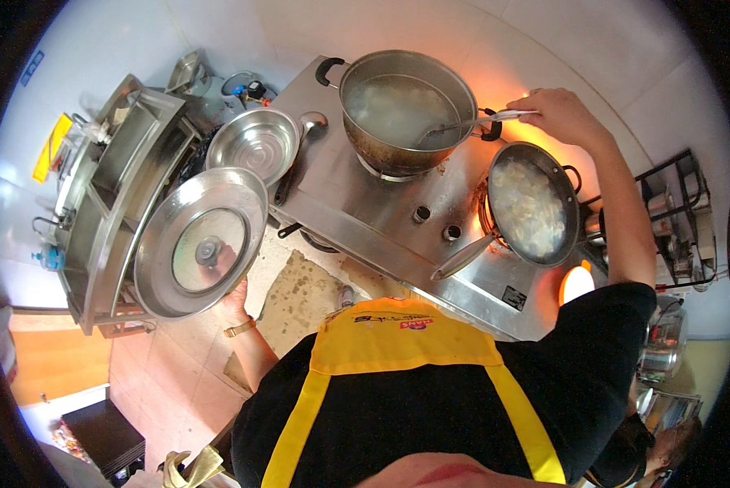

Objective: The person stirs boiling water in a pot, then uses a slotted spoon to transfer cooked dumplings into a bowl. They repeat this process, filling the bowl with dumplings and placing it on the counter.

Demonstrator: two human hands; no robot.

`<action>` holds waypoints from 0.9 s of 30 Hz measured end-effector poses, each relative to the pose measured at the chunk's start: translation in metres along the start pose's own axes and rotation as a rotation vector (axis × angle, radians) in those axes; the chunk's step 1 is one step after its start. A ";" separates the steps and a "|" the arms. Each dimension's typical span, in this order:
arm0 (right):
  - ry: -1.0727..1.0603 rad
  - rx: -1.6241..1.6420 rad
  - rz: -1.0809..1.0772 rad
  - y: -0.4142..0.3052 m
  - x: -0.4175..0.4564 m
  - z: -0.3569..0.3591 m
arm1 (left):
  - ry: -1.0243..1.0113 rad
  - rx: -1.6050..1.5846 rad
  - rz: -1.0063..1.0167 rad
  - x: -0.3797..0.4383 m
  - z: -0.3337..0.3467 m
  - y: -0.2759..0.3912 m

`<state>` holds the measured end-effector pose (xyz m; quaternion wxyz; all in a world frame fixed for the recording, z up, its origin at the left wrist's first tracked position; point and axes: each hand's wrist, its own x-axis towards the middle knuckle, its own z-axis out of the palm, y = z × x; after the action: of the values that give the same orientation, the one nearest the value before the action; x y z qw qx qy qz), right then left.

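My left hand holds a wide metal lid with a round glass centre and a knob, off to the left of the stove. Part of that hand is hidden beneath the lid. Over the stove, my right hand grips the handle of a metal ladle or spoon. Its lower end dips into cloudy liquid in a large two-handled pot. Below my right forearm, a dark frying pan holds pale pieces in liquid. Flames show beside that pan.
A steel bowl and another ladle lie at the stove's left end. Two knobs sit on the stove top. Steel sinks line the left wall; a black rack stands right. Another person's arm shows bottom right.
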<state>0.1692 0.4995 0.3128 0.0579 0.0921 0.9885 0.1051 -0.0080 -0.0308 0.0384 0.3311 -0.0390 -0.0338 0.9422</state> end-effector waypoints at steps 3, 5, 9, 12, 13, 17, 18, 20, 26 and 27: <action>0.137 -0.009 0.001 0.002 -0.008 -0.018 | 0.027 0.027 0.035 0.004 -0.005 0.000; 0.151 -0.131 0.036 -0.007 -0.008 -0.041 | 0.066 0.090 0.055 0.005 0.002 -0.005; 0.270 -0.310 -0.084 -0.001 0.002 -0.054 | -0.058 0.103 -0.032 0.009 0.001 -0.006; 0.269 -0.386 -0.193 -0.006 0.012 -0.057 | -0.030 0.164 0.005 0.011 -0.002 -0.004; 0.228 -0.399 -0.194 -0.008 0.016 -0.055 | 0.077 0.198 0.070 0.011 0.002 -0.008; 0.065 -0.386 -0.136 -0.007 0.032 -0.036 | 0.309 0.275 0.243 0.007 -0.002 -0.007; 0.055 -0.343 -0.133 -0.006 0.033 -0.032 | 0.212 0.215 0.177 0.005 -0.005 -0.004; 0.036 -0.256 -0.127 0.001 0.033 -0.023 | 0.016 0.097 0.045 0.001 -0.012 0.002; -0.117 0.010 -0.005 0.019 0.019 -0.010 | 0.126 0.196 0.182 -0.003 0.002 -0.010; -0.096 0.054 0.000 0.023 0.015 -0.005 | 0.105 0.165 0.158 -0.003 0.001 -0.009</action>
<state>0.1575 0.5233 0.3211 0.1027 0.0986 0.9870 0.0739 -0.0005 -0.0261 0.0407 0.2592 -0.0635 0.0644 0.9616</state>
